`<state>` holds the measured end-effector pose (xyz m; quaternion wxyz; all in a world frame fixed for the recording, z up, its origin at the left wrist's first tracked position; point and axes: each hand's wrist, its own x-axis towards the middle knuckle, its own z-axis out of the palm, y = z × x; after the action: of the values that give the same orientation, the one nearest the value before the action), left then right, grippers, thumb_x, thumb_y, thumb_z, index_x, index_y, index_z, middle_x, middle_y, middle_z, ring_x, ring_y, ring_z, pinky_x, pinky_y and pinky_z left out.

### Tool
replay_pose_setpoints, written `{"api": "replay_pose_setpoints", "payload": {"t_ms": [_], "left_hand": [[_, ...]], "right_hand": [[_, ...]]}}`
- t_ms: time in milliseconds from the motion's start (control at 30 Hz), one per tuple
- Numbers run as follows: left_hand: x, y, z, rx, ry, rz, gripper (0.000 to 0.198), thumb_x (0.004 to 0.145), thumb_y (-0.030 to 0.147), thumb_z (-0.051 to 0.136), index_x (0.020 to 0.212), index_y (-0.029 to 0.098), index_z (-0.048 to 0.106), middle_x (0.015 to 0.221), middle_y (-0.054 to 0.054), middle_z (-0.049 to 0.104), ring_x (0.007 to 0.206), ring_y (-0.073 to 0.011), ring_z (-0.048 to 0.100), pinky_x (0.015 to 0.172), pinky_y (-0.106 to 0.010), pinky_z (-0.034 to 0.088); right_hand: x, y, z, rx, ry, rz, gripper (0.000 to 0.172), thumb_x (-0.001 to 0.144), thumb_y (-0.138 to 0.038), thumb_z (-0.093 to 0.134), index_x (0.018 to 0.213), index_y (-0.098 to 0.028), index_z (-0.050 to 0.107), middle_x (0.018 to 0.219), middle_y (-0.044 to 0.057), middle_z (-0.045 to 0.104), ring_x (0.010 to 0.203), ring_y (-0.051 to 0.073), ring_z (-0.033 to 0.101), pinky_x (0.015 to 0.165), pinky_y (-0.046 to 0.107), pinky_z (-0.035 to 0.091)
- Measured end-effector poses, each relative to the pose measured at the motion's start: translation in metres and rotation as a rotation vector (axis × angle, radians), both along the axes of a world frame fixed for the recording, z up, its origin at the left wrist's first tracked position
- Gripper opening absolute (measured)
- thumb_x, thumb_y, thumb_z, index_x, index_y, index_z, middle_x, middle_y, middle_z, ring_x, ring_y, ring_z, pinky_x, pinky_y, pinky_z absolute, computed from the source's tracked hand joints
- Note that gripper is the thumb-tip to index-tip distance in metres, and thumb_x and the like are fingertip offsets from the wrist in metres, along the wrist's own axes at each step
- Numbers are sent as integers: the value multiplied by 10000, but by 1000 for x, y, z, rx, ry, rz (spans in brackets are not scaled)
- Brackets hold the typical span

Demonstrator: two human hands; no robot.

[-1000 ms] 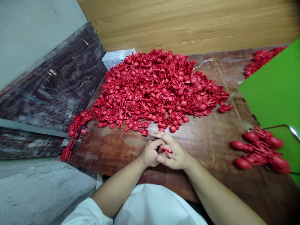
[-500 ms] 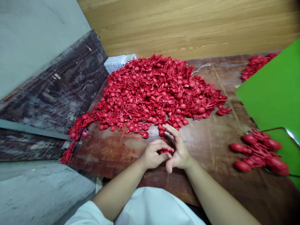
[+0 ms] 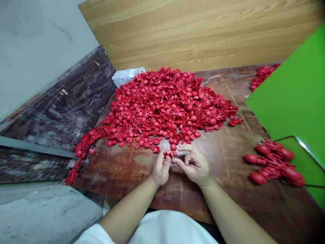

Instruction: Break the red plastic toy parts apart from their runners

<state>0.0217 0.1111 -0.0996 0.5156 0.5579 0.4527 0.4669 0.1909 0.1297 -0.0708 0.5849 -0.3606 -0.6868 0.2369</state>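
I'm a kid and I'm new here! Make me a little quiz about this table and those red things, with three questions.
1. Which hand holds the small red piece: the left hand or the right hand?
2. True or false: the big red pile sits on the wooden table.
3. Fill in the blank: the flat board on the right is ____.

Key: 1. left hand; 2. true; 3. green.

Light: bright, even illumination is seen | Shadows: only soft shadows are cast beneath the fingers | Glare: a sheen is shown on the wooden tabletop above the fingers, a sharp highlight on the metal rim to their right | Blur: the red plastic piece at the fingers is slightly softened | Distortion: straight edges are bent toward the frame's borders
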Motion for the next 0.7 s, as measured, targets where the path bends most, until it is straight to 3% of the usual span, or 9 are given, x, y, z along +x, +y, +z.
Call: {"api": "replay_pose_setpoints", "payload": {"t_ms": [233,433,700], "left_hand": [[0,1,8,-5,-2,-29,342,1017,484,381,1068,175,520,871,-26,587,733,-134,539,752,-277,475],[4,5,11,10,149,-81,322,1022,446,389,1028,160,536,801,-13,581,671,-123,524,666,-256,447],[8,7,12,20,163,-59,362,1003,493,413,957,155,533,784,-10,577,655,-113,528,639,-235,447]], "right_hand": [[3,6,-7,-127,-26,-48,284,808,-119,721,664,-235,504,1080,103,725,983,257,682,867,448,555],[4,10,-9,-156,-55,-28,302,851,-126,648,641,-234,461,1018,102,747,930,234,695,858,427,537],[2,12,-15,-144,-62,16,279,833,-109,620,646,-233,455,995,105,743,945,241,699,843,414,528]]}}
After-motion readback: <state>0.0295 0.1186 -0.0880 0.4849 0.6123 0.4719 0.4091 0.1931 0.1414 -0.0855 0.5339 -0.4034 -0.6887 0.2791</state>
